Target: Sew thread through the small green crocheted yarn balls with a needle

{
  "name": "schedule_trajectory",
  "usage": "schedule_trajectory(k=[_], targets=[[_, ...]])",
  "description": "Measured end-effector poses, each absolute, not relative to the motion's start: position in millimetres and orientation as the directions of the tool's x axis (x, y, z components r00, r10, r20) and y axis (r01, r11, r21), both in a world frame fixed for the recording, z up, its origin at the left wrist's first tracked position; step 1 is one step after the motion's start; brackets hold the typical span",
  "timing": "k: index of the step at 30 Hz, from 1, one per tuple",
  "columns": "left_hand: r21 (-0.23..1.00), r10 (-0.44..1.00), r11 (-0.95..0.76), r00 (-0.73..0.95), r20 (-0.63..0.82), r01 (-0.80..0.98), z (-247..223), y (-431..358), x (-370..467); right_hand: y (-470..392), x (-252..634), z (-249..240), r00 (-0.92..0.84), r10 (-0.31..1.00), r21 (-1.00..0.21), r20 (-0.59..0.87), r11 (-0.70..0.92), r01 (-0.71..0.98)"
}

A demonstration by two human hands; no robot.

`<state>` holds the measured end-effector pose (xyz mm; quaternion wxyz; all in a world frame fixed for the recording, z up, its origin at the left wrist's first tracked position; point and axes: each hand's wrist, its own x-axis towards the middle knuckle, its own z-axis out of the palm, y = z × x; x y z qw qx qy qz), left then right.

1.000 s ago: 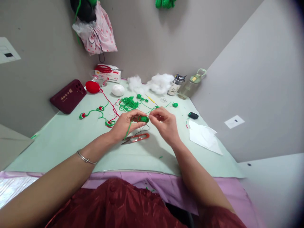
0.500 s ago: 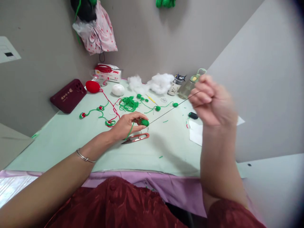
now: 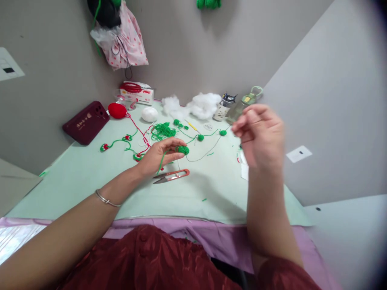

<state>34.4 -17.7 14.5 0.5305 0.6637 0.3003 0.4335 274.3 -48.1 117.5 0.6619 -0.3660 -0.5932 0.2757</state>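
Observation:
My left hand (image 3: pixel 165 154) is closed in a pinch on a small green crocheted piece (image 3: pixel 183 150), with a strand of green yarn trailing down over the fingers. A thin dark thread (image 3: pixel 202 159) runs from this piece in a slack curve up to my right hand (image 3: pixel 260 131). The right hand is raised at the right, fingers pinched on the thread's end; whether a needle is there I cannot make out. Below the left hand, thread snips (image 3: pixel 172 176) with orange handles lie on the table, blades pointing left.
Behind the hands lie a green yarn tangle (image 3: pixel 163 131), small green crocheted pieces (image 3: pixel 200 137), a yellow-handled crochet hook (image 3: pixel 192 125) and white stuffing (image 3: pixel 204 106). A red yarn ball (image 3: pixel 117 110) and a maroon phone (image 3: pixel 86 123) are at left. A bottle (image 3: pixel 237 110) stands at back right.
The thread was taut and straight; now it hangs slack. My right hand has come a little left and turned, and my left hand with the green piece has risen slightly.

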Motion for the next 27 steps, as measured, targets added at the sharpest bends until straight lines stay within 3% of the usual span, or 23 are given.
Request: schedule_trajectory(k=[7, 12, 16, 23, 27], targets=[[0.970, 0.888, -0.231, 0.391, 0.243, -0.078, 14.6, -16.3, 33.6, -63.2, 232.7, 67.3, -0.043, 0.851, -0.785, 0.524, 0.502, 0.363], [0.962, 0.901, -0.251, 0.336, 0.272, -0.106, 20.0, -18.1, 31.4, -60.9, 225.7, 56.1, -0.021, 0.940, -0.922, 0.340, 0.338, 0.192], [0.968, 0.895, -0.225, 0.369, 0.250, -0.110, 20.7, -20.1, 31.8, -53.9, 218.7, 46.4, -0.045, 0.964, -0.962, 0.263, 0.266, 0.067], [0.955, 0.885, -0.288, 0.363, 0.292, -0.067, 15.2, -18.4, 34.8, -53.2, 206.3, 42.1, -0.059, 0.963, -0.958, 0.262, 0.267, 0.101], [0.929, 0.885, -0.369, 0.292, 0.363, -0.037, 13.4, -18.4, 34.8, -54.1, 208.1, 44.4, -0.097, 0.977, -0.981, 0.192, 0.193, 0.001]])
